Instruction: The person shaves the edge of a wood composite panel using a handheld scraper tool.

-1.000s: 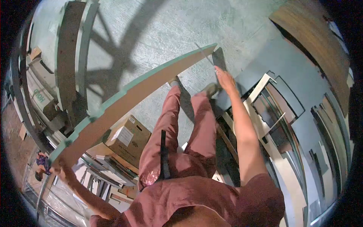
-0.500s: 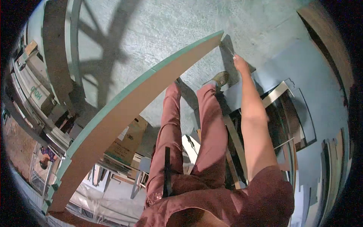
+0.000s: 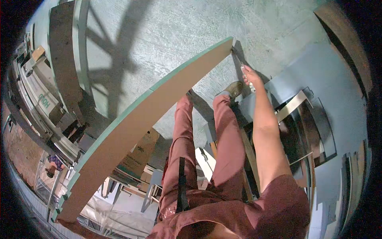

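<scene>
A long, curved, green-edged tan board (image 3: 135,123) slants across here; right hand (image 3: 250,76) wrapped round a thin, pale-handled grey tool (image 3: 241,65) by the board's far end, left hand (image 3: 60,222) at the near end, grip unclear.

Short-sleeved maroon shirt (image 3: 238,211) — dusty-pink trousers (image 3: 229,155).

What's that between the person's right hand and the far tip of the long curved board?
In the head view, a thin tool, held in the right hand, points toward the curved board; whether it touches is unclear.
</scene>
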`<state>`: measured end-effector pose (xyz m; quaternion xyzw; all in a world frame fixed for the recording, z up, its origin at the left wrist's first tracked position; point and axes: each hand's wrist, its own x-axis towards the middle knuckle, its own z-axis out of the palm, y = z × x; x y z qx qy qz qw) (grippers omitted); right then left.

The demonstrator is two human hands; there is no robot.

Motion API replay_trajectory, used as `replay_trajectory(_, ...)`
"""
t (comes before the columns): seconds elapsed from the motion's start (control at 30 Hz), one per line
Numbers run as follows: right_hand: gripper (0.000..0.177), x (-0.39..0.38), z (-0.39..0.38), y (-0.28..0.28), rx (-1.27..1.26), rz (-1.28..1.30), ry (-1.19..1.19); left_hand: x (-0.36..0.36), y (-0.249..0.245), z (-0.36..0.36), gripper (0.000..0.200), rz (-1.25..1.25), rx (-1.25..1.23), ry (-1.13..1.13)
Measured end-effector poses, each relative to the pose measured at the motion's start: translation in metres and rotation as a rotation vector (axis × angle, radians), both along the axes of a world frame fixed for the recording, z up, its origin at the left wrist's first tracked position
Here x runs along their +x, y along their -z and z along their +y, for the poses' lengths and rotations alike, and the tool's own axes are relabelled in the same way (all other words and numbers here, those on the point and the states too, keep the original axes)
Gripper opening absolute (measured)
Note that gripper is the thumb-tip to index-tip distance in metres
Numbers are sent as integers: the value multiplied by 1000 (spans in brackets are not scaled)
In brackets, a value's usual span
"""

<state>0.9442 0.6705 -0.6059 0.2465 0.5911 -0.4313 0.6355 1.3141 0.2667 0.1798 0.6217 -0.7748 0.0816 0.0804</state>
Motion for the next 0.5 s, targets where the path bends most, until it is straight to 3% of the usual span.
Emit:
replay_trajectory(0.07, 46, -8, 15, 19, 46, 83, -241, -6, -3, 6, 52, -1, -17, 7)
replay_trajectory(0.1, 46, -8, 13, 17, 42, 81, -244, -7, -7, 6, 52, -2, -25, 9)
replay_trajectory(0.2, 38, -9, 10, 4, 119, 653, -826, -8, -15, 7, 51, -3, -22, 10)
replay_trajectory(0.23, 38, -6, 10, -1, 110, 654, -830, -11, -14, 10, 51, -7, -16, 13)
replay_trajectory(0.27, 37, -4, 8, -8, 353, 666, -766, -9, -17, 11, 51, -4, -9, 16)
replay_trajectory(0.33, 38, -12, -12, -83, 521, 773, -751, -10, -13, 8, 51, 29, 29, 43)
replay_trajectory(0.5, 39, 23, 20, -209, 474, 789, -558, -18, -6, -12, 50, 167, 189, 193)
